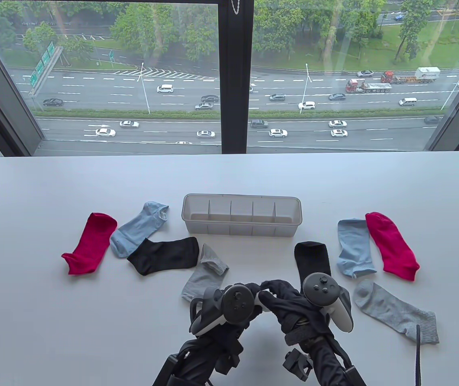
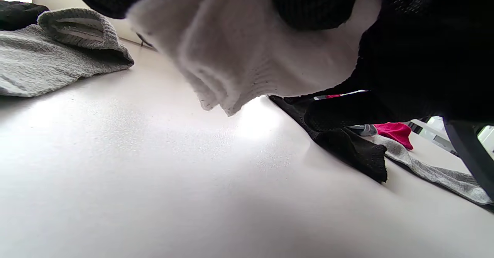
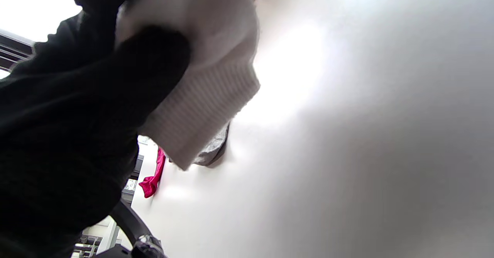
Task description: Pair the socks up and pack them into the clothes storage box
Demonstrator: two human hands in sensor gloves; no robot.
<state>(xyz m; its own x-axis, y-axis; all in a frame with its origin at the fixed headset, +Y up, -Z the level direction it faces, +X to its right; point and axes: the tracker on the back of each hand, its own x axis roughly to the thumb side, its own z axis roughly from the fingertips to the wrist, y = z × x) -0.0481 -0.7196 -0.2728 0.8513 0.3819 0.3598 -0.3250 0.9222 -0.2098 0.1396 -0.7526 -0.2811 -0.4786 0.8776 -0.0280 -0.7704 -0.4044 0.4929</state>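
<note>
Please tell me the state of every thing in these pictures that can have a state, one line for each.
Translucent plastic storage box with dividers: upright, open, compartments empty.
White knitted socks: lifted off the table, held between both hands.
Left hand: grips the white socks.
Right hand: grips the white socks.
Two red socks, two light blue socks, two black socks, two grey socks: flat on the table, unpaired.

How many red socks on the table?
2. One red sock at the far left beside a light blue sock; the other red sock at the right, partly overlapping another light blue sock. None visibly hidden.
</note>
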